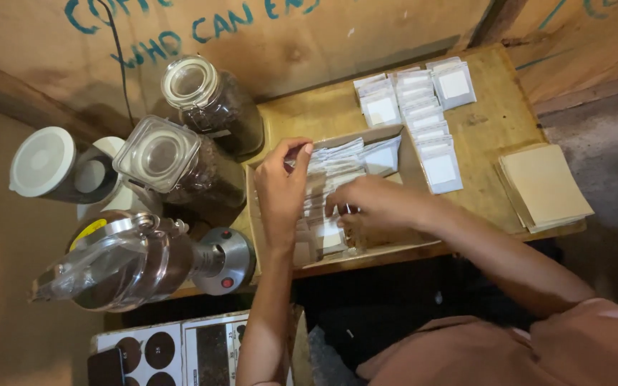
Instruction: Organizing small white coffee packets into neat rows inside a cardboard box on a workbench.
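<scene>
A shallow cardboard box (403, 140) sits on a small wooden table (498, 107) and holds several white paper sachets (337, 161) standing in a row. My left hand (280, 189) reaches into the box's left side, thumb and fingers pinching the top edge of a sachet. My right hand (373, 204) lies over the sachets in the middle of the box, fingers curled down among them. What the right fingers grip is hidden.
More white sachets (423, 107) lie in rows on the table behind the box. A stack of tan paper squares (543, 186) rests at the right edge. Two lidded glass jars (209, 100) of dark contents, a white-lidded container (44, 164) and a metal grinder (137, 257) crowd the left.
</scene>
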